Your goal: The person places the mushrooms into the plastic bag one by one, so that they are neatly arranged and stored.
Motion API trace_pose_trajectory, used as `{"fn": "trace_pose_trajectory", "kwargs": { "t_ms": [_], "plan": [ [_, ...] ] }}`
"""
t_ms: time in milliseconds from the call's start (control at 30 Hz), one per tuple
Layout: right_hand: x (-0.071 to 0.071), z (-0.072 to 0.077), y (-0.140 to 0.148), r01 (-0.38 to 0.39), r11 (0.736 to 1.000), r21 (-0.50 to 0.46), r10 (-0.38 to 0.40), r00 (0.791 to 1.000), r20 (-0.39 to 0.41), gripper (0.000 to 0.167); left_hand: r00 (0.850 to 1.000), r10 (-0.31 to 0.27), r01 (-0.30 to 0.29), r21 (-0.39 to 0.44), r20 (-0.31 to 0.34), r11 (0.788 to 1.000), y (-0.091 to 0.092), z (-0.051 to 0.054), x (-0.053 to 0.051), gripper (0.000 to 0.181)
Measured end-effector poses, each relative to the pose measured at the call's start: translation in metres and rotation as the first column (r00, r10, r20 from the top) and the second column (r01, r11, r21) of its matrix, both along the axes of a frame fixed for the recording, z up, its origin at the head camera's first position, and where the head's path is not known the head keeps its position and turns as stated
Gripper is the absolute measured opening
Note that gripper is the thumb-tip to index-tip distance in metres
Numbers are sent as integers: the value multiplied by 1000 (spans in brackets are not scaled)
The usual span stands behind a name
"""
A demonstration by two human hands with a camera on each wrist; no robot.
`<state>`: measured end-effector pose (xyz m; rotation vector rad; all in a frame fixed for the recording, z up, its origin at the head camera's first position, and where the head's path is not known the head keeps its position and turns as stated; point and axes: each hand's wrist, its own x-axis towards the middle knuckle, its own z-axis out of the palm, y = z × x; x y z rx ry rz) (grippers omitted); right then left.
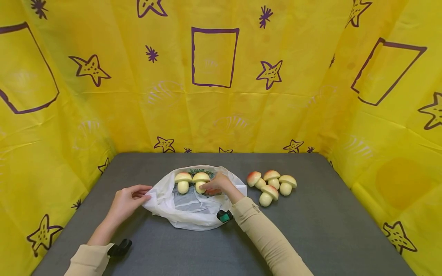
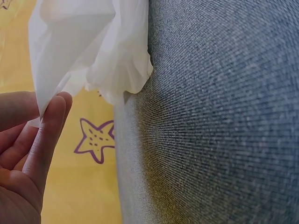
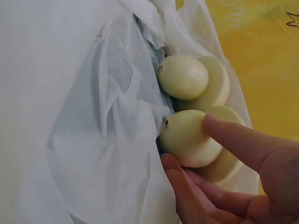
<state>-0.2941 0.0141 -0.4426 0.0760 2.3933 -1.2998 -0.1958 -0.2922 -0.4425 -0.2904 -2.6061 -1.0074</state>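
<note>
A white plastic bag (image 1: 191, 221) lies spread open on the grey table, with two toy mushrooms inside at its back: the left one (image 1: 183, 187) and the right one (image 1: 200, 177). My left hand (image 1: 126, 205) pinches the bag's left edge between thumb and fingers; the left wrist view shows this hand (image 2: 28, 158) on the thin plastic (image 2: 70, 42). Reaching into the bag, my right hand (image 1: 222, 184) holds the right mushroom. In the right wrist view my thumb and fingers (image 3: 233, 172) are round its stem (image 3: 189, 140), beside the other mushroom (image 3: 184, 77).
Several more toy mushrooms with reddish and cream caps (image 1: 271, 195) lie in a group on the table (image 1: 310, 230) right of the bag. Yellow cloth (image 1: 214, 115) with drawn stars hangs behind the table and at both sides.
</note>
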Motion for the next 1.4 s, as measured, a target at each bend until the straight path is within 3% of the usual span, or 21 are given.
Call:
{"fn": "trace_pose_trajectory", "kwargs": {
  "t_ms": [600, 800, 1100, 1400],
  "plan": [
    [8, 12, 20, -55, 998, 18, 56, 995, -83, 33, 1000, -3, 3, 10, -13, 1000, -1, 0, -2, 24],
    [14, 23, 30, -63, 998, 20, 65, 992, -104, 37, 1000, 8, -8, 7, -1, 1000, -1, 0, -2, 24],
    [24, 37, 49, -68, 991, -112, 57, 993, -106, 39, 1000, 12, -12, 11, 2, 1000, 1, -1, -3, 24],
    [33, 50, 74, -3, 981, -196, -25, 989, -144, 37, 1000, 14, -14, 13, 8, 1000, 1, -3, -4, 24]
  ]
}}
